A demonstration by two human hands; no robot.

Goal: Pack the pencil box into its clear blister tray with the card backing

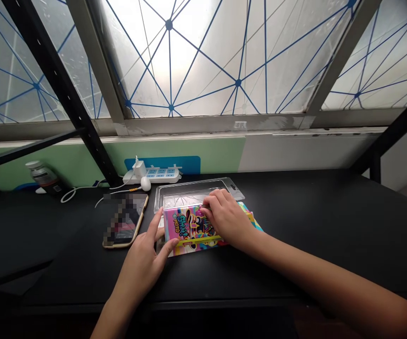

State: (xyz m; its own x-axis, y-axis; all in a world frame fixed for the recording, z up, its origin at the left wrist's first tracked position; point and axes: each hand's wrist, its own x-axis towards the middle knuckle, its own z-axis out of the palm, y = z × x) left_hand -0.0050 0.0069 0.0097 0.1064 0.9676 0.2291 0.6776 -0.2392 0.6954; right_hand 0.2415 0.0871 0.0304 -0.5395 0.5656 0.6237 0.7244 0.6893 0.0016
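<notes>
A colourful printed box, pink and purple with cartoon lettering and a yellow strip, lies on the black desk before me. My left hand grips its left end, thumb at the near edge and index finger at the far corner. Across its right part reaches my right hand, fingers curled and closed at the box's upper side; the palm hides what lies under it. A clear plastic blister shell rests just behind the box. Beneath the box, a bright printed sheet or card sticks out.
Left of my hands lies a phone in a pale case. Behind it are a white power strip, a plugged charger and a white cable. A bottle stands far left. Black metal posts rise before the window.
</notes>
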